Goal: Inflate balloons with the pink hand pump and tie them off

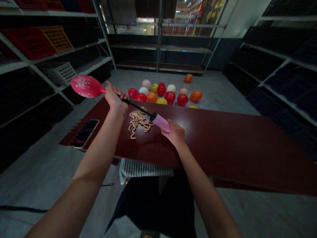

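My left hand (116,97) is closed around the far end of a hand balloon pump, at the neck of a red balloon (86,86) with a white print. The balloon is partly filled and points off to the left. A long black rod (138,108) runs from that hand to the pump's pink barrel (160,123). Around the barrel's near end my right hand (175,133) is closed. Beneath the rod, a pile of beige, uninflated long balloons or cords (138,121) lies on the dark red table (223,142). My left fingers hide the nozzle.
A phone (86,134) lies at the table's left end. Beyond the table, several inflated balloons (152,97) rest on the floor, with an orange balloon (188,78) farther back. Shelves with crates (56,38) stand on the left; more racks line the back and right.
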`<act>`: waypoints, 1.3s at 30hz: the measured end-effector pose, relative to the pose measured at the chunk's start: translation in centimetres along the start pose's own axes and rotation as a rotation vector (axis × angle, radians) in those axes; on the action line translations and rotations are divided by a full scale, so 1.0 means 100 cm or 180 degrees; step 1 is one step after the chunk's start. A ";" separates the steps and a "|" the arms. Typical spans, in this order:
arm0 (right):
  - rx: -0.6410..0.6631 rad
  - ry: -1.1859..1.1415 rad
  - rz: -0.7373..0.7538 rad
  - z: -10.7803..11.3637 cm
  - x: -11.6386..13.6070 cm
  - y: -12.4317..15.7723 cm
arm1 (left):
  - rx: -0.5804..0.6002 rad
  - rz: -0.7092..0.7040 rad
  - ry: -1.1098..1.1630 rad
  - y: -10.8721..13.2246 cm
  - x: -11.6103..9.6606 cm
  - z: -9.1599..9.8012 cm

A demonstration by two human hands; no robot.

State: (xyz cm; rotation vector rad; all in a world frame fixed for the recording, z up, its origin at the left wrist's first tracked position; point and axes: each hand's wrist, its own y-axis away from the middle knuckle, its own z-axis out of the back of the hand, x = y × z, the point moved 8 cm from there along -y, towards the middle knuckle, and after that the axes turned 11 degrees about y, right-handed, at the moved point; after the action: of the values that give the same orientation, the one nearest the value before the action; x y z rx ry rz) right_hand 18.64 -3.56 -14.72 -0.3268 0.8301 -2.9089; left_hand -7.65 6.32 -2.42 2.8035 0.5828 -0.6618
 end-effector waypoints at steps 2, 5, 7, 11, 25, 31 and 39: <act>-0.0008 -0.0044 -0.0111 -0.001 -0.004 -0.001 | 0.0156 0.0062 -0.0066 0.006 0.020 -0.011; -0.0053 -0.0144 -0.0228 -0.001 -0.008 -0.002 | 0.0406 0.0213 -0.0198 0.020 0.059 -0.021; -0.0068 -0.0168 -0.0305 0.000 -0.010 -0.002 | 0.0525 0.0372 -0.0295 0.032 0.088 -0.021; 0.0016 -0.0083 -0.0395 -0.001 -0.012 -0.003 | 0.0534 0.0595 -0.0431 0.045 0.124 -0.008; 0.0209 0.0183 0.0313 -0.005 0.017 -0.002 | -0.0030 0.0535 -0.0111 0.013 0.067 0.047; 0.0280 0.0146 0.0625 -0.009 0.027 0.000 | -0.0205 0.0342 0.0114 -0.013 0.000 0.063; 0.0120 -0.0048 0.0688 -0.006 0.029 0.001 | -0.0297 0.0008 0.0044 -0.017 -0.049 0.040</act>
State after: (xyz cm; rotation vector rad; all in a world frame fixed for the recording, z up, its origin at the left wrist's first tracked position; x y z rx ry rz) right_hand 15.68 -3.80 -14.82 -0.2389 0.7559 -2.7143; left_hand -13.89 5.12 -3.86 2.7240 0.5967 -0.5994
